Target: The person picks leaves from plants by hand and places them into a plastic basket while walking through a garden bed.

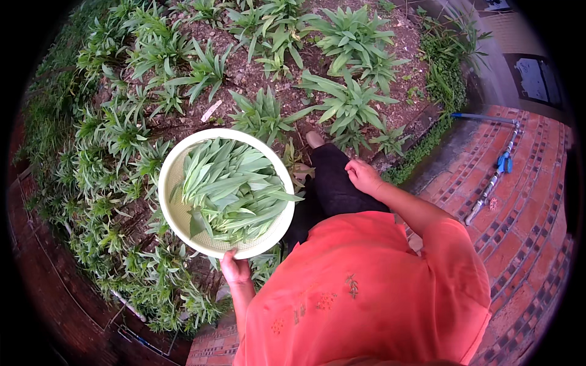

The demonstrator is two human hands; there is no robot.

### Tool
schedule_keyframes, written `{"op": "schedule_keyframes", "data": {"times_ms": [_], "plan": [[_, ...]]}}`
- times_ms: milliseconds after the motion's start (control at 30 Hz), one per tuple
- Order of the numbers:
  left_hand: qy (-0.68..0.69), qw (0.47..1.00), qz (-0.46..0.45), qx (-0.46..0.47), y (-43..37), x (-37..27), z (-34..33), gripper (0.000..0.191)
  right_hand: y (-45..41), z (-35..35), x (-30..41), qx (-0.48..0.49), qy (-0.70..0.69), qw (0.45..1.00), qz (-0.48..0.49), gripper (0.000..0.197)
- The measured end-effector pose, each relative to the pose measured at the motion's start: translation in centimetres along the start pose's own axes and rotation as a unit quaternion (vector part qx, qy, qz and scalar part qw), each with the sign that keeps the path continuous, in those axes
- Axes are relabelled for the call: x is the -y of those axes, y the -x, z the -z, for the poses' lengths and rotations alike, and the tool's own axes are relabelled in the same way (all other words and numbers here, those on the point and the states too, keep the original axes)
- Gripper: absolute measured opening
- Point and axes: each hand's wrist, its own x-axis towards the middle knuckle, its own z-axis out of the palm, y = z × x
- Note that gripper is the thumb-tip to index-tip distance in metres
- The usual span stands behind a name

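My left hand (236, 271) grips the near rim of a round pale-cream plastic colander (170, 201), with the thumb over the edge and the other fingers mostly hidden beneath. Long, narrow green leaves (236, 183) are heaped in the colander, their tips mostly pointing up and to the right. One leaf reaches past the right rim. By my dark trouser leg (336, 176), my right hand (364, 177) hangs with its fingers curled in and nothing visible in it. Leafy green plants (263, 112) grow in the soil just beyond the colander.
More leafy plants (352, 103) stand in rows across the brown soil (238, 78). My shoe (314, 139) is among them. At right, a red brick pavement (526, 192) holds a pipe with a blue valve (504, 163). A low edge with creeping weeds (412, 158) borders the bed.
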Motion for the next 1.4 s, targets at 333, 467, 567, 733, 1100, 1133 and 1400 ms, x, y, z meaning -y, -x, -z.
{"op": "schedule_keyframes", "data": {"times_ms": [333, 467, 567, 733, 1100, 1133, 1400], "plan": [[-0.043, 0.997, -0.018, 0.060, -0.5, -2.8, -6.2, 0.067, 11.0, -0.7, -14.8, 0.032, 0.080, 0.933, -0.351, 0.020], [-0.069, 0.996, -0.017, 0.051, -1.3, -2.7, -8.3, 0.067, 9.3, 1.3, -14.1, -0.044, 0.036, 0.929, -0.365, 0.019], [-0.071, 0.997, -0.014, 0.038, -1.2, -2.5, -10.7, 0.064, 8.7, 3.2, -13.1, -0.108, 0.002, 0.927, -0.359, 0.018], [-0.064, 0.997, 0.022, 0.049, -0.4, -1.7, -13.8, 0.071, 8.7, 6.1, -13.4, -0.107, -0.034, 0.931, -0.346, 0.018], [-0.071, 0.996, 0.025, 0.049, 1.5, 2.9, -16.2, 0.074, 4.9, 7.7, -26.0, -0.072, -0.028, 0.909, -0.410, 0.018], [-0.073, 0.996, 0.021, 0.051, 1.5, 3.6, -16.4, 0.074, 3.4, 8.2, -27.2, -0.095, -0.025, 0.908, -0.407, 0.018], [-0.117, 0.992, 0.022, 0.043, 0.5, 8.0, -20.8, 0.074, -8.9, 7.4, -31.5, -0.003, 0.069, 0.970, -0.233, 0.020]]}}
